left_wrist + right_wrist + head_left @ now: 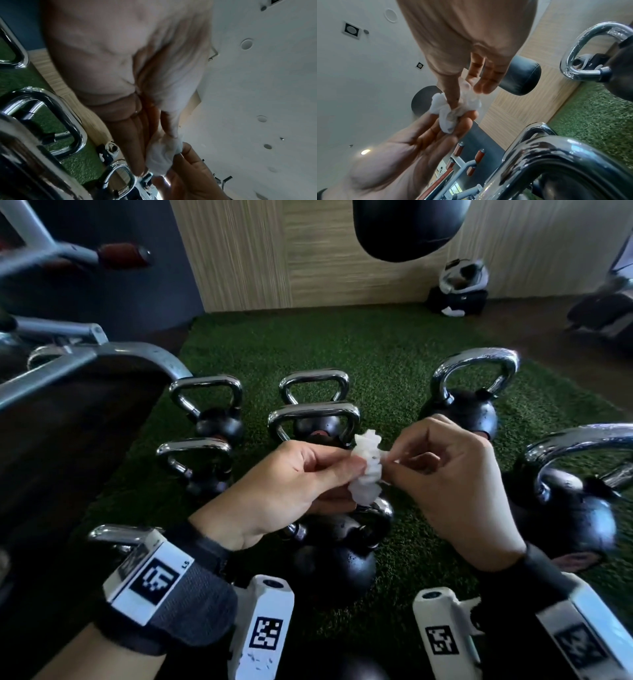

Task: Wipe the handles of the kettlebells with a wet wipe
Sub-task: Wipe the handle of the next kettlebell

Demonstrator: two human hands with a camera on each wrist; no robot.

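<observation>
A crumpled white wet wipe (pixel 367 470) hangs between my two hands above the turf. My left hand (pixel 301 484) pinches its left side and my right hand (pixel 442 474) pinches its right side. The left wrist view has the wet wipe (pixel 161 155) at the fingertips; in the right wrist view the wet wipe (pixel 452 109) is bunched between both hands. Several black kettlebells with chrome handles stand on the green turf (pixel 376 350): one kettlebell (pixel 329 563) right under my hands, a kettlebell handle (pixel 313 410) just beyond them, a bigger kettlebell (pixel 466 409) at the right.
A weight bench or rack (pixel 68 405) fills the left side. A large kettlebell (pixel 575 508) stands at the right edge. A black punching bag (pixel 407 227) hangs above the back. A helmet on a bag (pixel 459 289) lies by the wooden wall.
</observation>
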